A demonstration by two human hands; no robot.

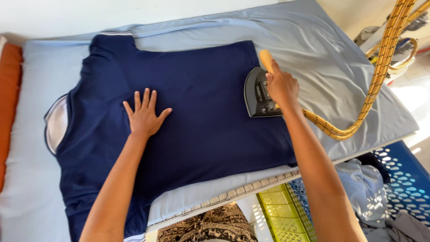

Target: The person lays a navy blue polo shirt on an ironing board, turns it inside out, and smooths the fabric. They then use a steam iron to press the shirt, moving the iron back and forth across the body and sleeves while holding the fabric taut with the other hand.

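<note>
From the head view, we press our left hand [144, 114] flat on the dark blue shirt [197, 130], fingers spread wide, holding nothing. Our right hand [281, 86] closes around the yellow handle of the black iron [260, 95], which sits on the shirt near its right edge. The shirt lies spread across the pale blue padded board cover [322, 58], collar to the left and hem to the right.

To iron well here, we judge it best to keep the flat palm pulling the fabric taut toward the left while the iron glides slowly in straight passes, so that no fold gets pressed in, and to keep the cord [378, 71] trailing off to the right, clear of the cloth.

The shirt looks like a soft, matte knit with a white-trimmed collar. The cord is braided, yellow and brown, curving stiffly. Near us stand a yellow-green plastic basket [280, 206] and a blue perforated basket [403, 179] with crumpled clothes. An orange cushion [9, 98] lies at the far left.
</note>
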